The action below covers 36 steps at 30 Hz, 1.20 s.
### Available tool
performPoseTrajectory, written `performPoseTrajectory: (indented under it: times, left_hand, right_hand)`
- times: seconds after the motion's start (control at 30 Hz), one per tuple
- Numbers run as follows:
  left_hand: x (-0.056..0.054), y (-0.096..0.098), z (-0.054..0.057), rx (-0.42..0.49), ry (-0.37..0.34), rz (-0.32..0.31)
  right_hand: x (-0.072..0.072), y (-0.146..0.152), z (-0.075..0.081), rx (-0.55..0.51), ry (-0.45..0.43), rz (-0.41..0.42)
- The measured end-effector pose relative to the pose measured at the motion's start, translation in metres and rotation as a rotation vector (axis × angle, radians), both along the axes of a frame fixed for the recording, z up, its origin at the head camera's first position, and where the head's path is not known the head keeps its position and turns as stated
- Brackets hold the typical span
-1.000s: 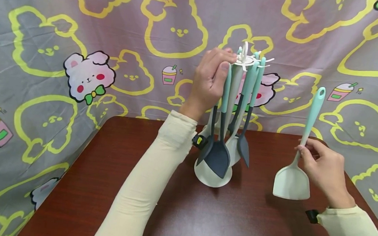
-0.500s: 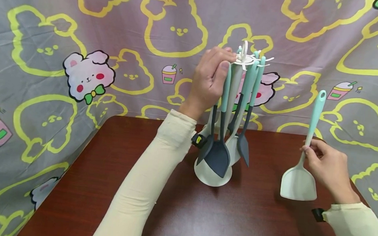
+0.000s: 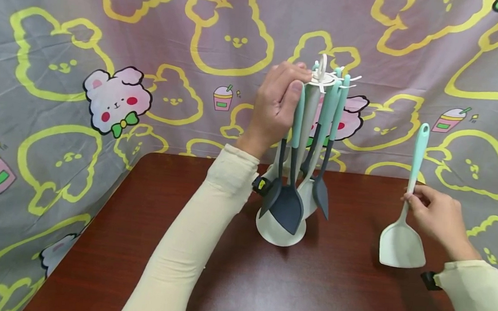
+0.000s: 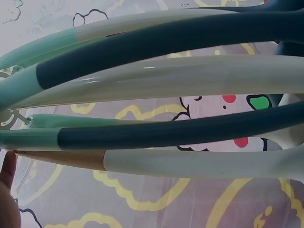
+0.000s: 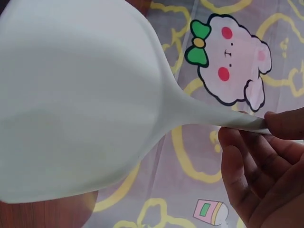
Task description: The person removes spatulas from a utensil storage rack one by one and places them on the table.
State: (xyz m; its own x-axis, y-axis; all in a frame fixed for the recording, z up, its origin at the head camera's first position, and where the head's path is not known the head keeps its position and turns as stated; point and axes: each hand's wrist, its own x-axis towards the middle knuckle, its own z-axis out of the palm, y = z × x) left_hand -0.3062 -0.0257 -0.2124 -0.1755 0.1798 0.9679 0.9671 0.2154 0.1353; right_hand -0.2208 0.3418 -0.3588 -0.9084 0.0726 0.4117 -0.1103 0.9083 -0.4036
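In the head view my left hand [image 3: 277, 101] holds the top of a white utensil stand [image 3: 280, 231], its fingers over the hook ring and its thumb beside a mint handle. Several utensils hang there, among them a dark grey spatula [image 3: 287, 210] at the front. My right hand [image 3: 439, 217] pinches the neck of a white spatula [image 3: 402, 245] with a mint handle, upright at the right, blade down. The right wrist view shows thumb and fingers on that neck, the broad blade [image 5: 80, 95] filling the left side. In the left wrist view, utensil handles [image 4: 142, 135] cross the picture.
Both the stand and my arms are over a dark reddish-brown table [image 3: 147, 225]. A grey curtain [image 3: 175, 37] with yellow cartoon outlines hangs behind and at the sides of the table.
My right hand has moved a little to the right with the white spatula, which has also dropped slightly and become more upright. The left hand and the stand have stayed in place.
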Motion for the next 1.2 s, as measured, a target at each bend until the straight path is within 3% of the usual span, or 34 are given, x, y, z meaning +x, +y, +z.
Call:
performPoseTrajectory:
  times: [0.3,0.7,1.2]
  left_hand:
    - [0.002,0.001,0.0,-0.019,-0.012,0.007]
    - [0.001,0.003,0.0,-0.004,0.006,0.011]
    - [0.0,0.002,0.001,-0.003,0.01,0.02]
  right_hand:
    - [-0.011,0.016,0.003,0.03,-0.11,0.016]
    - [-0.03,0.043,0.006,0.061,-0.171,0.021]
    - [-0.043,0.065,0.003,0.074,-0.314,0.023]
